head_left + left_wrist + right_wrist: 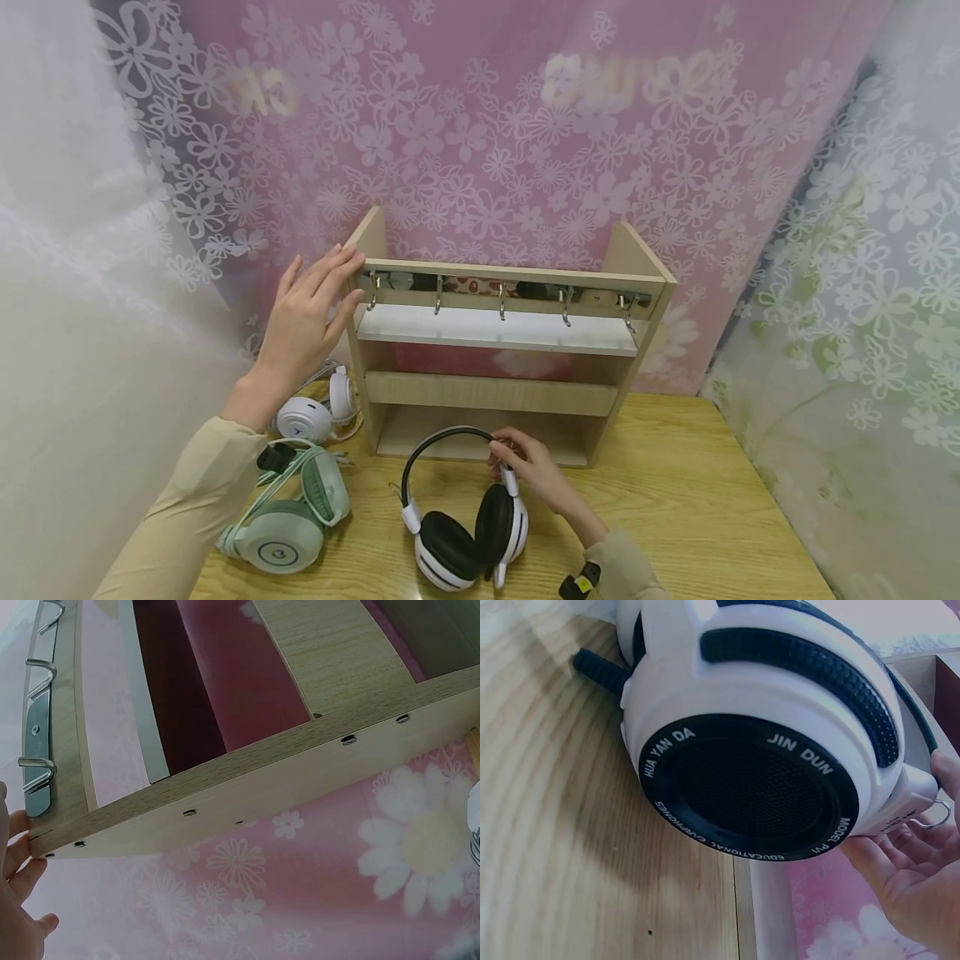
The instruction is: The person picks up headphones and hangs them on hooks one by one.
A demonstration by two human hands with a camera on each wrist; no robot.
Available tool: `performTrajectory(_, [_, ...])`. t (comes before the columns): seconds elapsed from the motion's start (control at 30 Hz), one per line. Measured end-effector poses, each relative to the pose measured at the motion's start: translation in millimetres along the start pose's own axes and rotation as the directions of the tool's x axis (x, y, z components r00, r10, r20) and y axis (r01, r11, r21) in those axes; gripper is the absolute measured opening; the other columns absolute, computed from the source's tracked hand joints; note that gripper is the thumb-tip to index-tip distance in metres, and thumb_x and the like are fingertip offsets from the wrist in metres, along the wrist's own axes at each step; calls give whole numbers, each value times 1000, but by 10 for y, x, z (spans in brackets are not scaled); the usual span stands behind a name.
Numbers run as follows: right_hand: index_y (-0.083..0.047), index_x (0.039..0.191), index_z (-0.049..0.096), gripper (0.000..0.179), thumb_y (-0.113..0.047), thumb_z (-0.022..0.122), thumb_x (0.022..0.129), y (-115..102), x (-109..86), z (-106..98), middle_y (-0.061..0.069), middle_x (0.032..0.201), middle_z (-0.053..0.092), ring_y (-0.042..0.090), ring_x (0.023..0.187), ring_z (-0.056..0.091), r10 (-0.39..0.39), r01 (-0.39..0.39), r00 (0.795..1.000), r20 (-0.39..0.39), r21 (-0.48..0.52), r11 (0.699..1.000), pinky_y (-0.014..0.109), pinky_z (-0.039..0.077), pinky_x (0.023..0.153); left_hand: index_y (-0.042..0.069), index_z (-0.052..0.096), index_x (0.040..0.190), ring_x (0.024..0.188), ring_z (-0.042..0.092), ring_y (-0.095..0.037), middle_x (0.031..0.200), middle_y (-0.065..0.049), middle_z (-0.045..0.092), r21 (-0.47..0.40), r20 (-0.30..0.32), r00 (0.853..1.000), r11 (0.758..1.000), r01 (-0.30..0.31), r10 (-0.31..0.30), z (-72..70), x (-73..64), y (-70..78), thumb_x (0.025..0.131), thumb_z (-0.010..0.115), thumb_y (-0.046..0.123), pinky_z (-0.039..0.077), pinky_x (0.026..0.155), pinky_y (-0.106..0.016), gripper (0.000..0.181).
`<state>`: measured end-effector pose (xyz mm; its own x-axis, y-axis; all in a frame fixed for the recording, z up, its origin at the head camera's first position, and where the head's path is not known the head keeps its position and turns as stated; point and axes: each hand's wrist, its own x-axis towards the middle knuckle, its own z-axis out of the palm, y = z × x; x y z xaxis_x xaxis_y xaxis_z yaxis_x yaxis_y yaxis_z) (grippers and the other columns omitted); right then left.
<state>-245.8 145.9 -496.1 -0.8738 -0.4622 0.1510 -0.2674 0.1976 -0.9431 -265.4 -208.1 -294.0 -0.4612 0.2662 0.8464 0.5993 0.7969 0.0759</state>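
Note:
My right hand (532, 467) pinches a pair of white and black headphones (447, 543) at the right end of its headband. The ear cups hang low over the tabletop, in front of a wooden rack (491, 393). In the right wrist view, one ear cup (750, 787) with white lettering around its rim fills the middle, and the thumb and fingers (870, 862) hold the band's end beside it. My left hand (300, 329) lies with extended fingers against the rack's upper left corner. Those fingers also show at the board's end in the left wrist view.
Several metal hooks (502, 302) line the rack's top front bar, above a white shelf (487, 327). On the table's left lie green headphones (279, 537) with a wound cord, and white headphones (303, 419) behind them. A pink floral curtain (480, 150) hangs behind the rack.

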Motion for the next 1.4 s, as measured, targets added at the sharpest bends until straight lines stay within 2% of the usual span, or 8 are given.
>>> performTrajectory(0.2, [8, 126, 56, 32, -17, 52, 108, 22, -66, 7, 29, 102, 65, 41, 89, 72, -20, 22, 998, -61, 44, 999, 47, 61, 81, 10, 55, 145, 144, 43, -28, 152, -9, 52, 2, -3, 1000, 1000, 0, 0, 11, 1, 1, 101, 63, 19, 15, 124, -55, 46])
performTrajectory(0.4, [12, 128, 54, 33, -14, 52, 107, 49, -109, 2, 36, 102, 63, 42, 88, 70, -51, 60, 992, -119, 78, 995, 45, 61, 80, 9, 55, 145, 144, 43, -29, 151, -9, 52, 4, -1, 1000, 1000, 3, -3, 3, 0, 6, 101, 63, 19, 16, 124, -56, 46])
performTrajectory(0.57, [9, 128, 56, 30, -12, 52, 107, 52, -120, 8, 34, 100, 63, 37, 86, 70, -82, 95, 986, -147, 83, 992, 43, 62, 79, 9, 56, 144, 143, 44, -30, 151, -10, 52, 6, -9, 1000, 1000, 0, 0, 5, 5, 4, 101, 63, 19, 16, 123, -57, 45])
performTrajectory(0.9, [9, 126, 55, 28, -11, 51, 107, 30, -154, 4, 32, 99, 63, 35, 86, 71, -112, 133, 978, -177, 110, 985, 44, 62, 79, 8, 56, 143, 143, 45, -29, 150, -11, 53, 17, -18, 1000, 1000, -11, 11, 8, -1, 6, 100, 64, 18, 17, 123, -57, 46])
performTrajectory(1.13, [9, 126, 56, 27, -8, 53, 106, 28, -165, -21, 32, 98, 64, 28, 84, 71, -132, 154, 966, -222, 84, 985, 40, 62, 78, 8, 56, 143, 142, 46, -30, 149, -11, 54, 26, -19, 1000, 999, -21, 21, 10, -8, 10, 99, 65, 17, 17, 123, -57, 46])
performTrajectory(1.4, [10, 125, 56, 25, -5, 51, 106, -4, -166, -76, 35, 97, 64, 32, 83, 72, -163, 193, 950, -265, 90, 977, 39, 62, 77, 7, 56, 143, 142, 46, -31, 149, -12, 54, 36, -19, 999, 999, -24, 25, 6, 0, 11, 98, 66, 17, 16, 124, -55, 47])
